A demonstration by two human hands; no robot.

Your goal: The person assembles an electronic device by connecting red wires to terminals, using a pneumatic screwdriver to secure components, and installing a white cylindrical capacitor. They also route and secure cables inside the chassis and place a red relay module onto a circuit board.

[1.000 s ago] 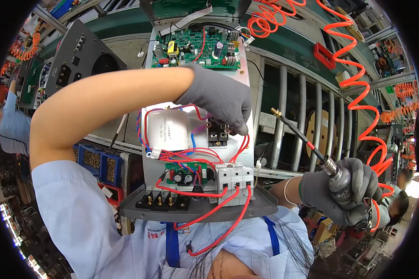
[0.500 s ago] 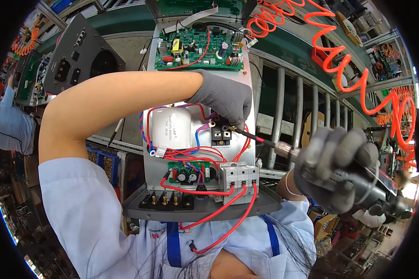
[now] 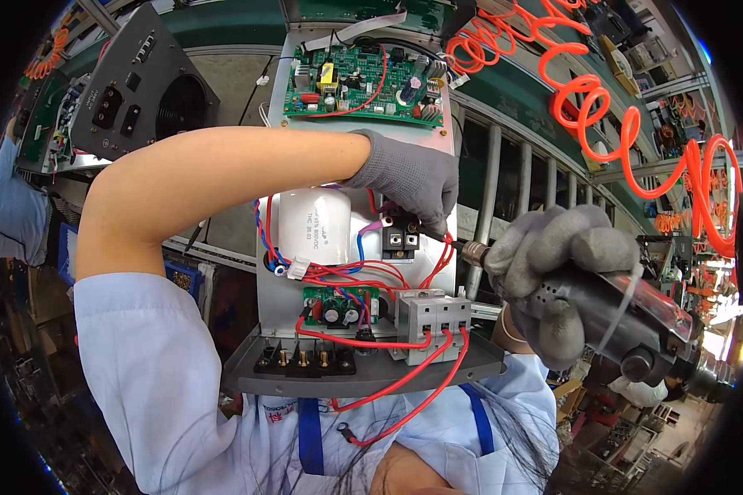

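A grey-gloved left hand, my left hand [image 3: 417, 181], reaches over the chassis with its fingers pressed together at the right edge of a black terminal module [image 3: 401, 239]. What they pinch is hidden. In my right hand [image 3: 557, 276], gloved too, is a dark power screwdriver [image 3: 615, 326], its fingers wrapped round the body. The bit points left at my left fingertips beside the module; its tip is hidden. Left of the module stands a white cylindrical capacitor [image 3: 314, 227]. Purple-sleeved and red wires [image 3: 442, 260] run around the module.
A green circuit board [image 3: 363, 82] is fixed at the chassis's far end. Grey breakers [image 3: 433, 322] with red cables and a black terminal strip [image 3: 305, 358] sit at the near end. Metal rollers [image 3: 491, 198] lie right; orange coiled hoses [image 3: 586, 107] hang above. Another dark chassis [image 3: 140, 91] stands left.
The power screwdriver has moved left toward the module, so less of its bit shows. My left hand stays at the module, its fingers now covering the bit's tip. The whole view has shifted slightly.
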